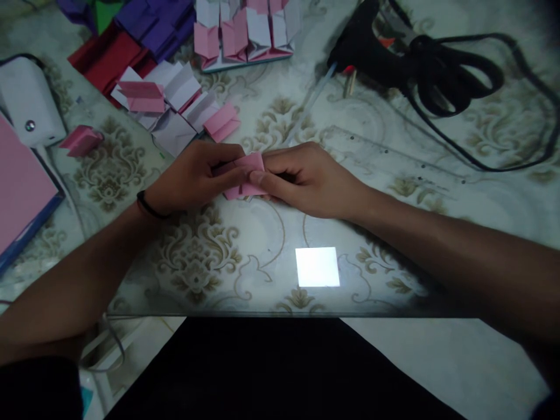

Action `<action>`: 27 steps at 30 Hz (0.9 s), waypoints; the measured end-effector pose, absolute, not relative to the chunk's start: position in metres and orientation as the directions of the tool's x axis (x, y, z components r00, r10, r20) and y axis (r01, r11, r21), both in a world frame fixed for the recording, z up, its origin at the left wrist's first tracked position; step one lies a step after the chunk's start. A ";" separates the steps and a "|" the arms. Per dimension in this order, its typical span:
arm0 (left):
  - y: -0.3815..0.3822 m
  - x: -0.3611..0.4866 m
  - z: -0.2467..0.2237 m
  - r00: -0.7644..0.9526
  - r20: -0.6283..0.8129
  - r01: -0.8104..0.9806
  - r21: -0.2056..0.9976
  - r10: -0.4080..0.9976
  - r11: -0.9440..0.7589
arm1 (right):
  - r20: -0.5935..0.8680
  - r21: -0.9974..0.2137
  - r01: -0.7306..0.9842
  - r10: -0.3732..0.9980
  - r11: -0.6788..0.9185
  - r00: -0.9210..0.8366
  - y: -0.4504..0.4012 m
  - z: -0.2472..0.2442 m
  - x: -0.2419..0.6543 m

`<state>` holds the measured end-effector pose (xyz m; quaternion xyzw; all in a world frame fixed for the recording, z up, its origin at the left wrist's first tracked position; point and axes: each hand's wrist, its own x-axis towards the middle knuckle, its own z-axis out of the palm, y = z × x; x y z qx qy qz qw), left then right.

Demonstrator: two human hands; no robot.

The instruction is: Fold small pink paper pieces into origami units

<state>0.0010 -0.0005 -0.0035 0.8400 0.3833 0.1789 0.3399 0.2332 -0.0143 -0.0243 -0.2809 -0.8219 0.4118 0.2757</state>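
Between my two hands is a small piece of folded pink paper [252,165], held just above the patterned table. My left hand [196,175], with a dark band at its wrist, pinches its left part between thumb and fingers. The right side is gripped by my right hand [306,178], whose thumb presses flat on the paper. The fingers behind the paper are partly hidden. Just beyond my left hand lie several folded pink and white paper pieces [175,87]. A single folded pink piece [82,140] rests farther left.
A black glue gun [367,49] with a coiled cord lies at the back right, near a clear ruler [394,153]. Red [109,58] and purple folded papers [160,29] sit back left. A white device [30,99] with a cable stands beside a pink sheet [21,186].
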 end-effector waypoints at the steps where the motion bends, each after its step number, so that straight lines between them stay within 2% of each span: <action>1: 0.000 0.001 -0.003 0.643 0.043 0.522 0.706 0.765 -0.478 | 0.220 -0.833 0.235 0.690 0.501 -0.690 -0.014 -0.024 0.233; 27: 0.002 0.000 -0.006 0.641 0.015 0.541 0.700 0.768 -0.465 | 0.211 -0.827 0.256 0.698 0.501 -0.685 -0.015 -0.022 0.234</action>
